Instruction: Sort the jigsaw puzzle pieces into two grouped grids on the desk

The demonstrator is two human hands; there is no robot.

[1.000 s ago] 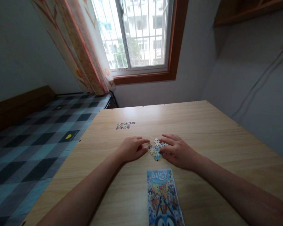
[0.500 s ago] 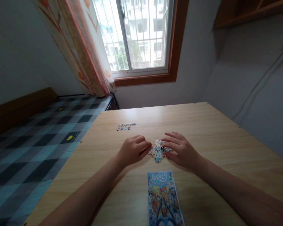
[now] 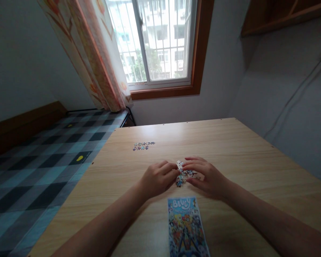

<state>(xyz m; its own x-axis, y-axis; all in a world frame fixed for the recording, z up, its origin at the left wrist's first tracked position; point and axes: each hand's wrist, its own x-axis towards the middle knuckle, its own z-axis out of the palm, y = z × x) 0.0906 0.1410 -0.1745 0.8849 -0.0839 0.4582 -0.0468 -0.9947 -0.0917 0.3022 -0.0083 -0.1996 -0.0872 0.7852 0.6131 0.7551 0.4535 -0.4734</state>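
Note:
A small pile of jigsaw puzzle pieces (image 3: 180, 181) lies in the middle of the table, between my two hands. My left hand (image 3: 160, 178) reaches the pile's left side, fingers bent and pressed together; whatever is between the fingertips is hidden. Over the right side of the pile, my right hand (image 3: 207, 175) has its fingers spread, the thumb apart from the others, and some pieces show under them. Farther back to the left, two short rows of puzzle pieces (image 3: 141, 147) lie on the table. Nearer me is a flat, colourful Bluey picture (image 3: 186, 225).
The wooden table (image 3: 243, 153) runs back towards a wall with a barred window (image 3: 166, 50). Left of it stands a bed with a checked cover (image 3: 48, 171), below a flowered curtain (image 3: 96, 67). A wooden shelf (image 3: 278, 21) hangs at the upper right.
My left hand has moved right, onto the pile's left part, and covers more of it. My right hand stays nearly in place, fingers still apart. Some pieces have shifted right.

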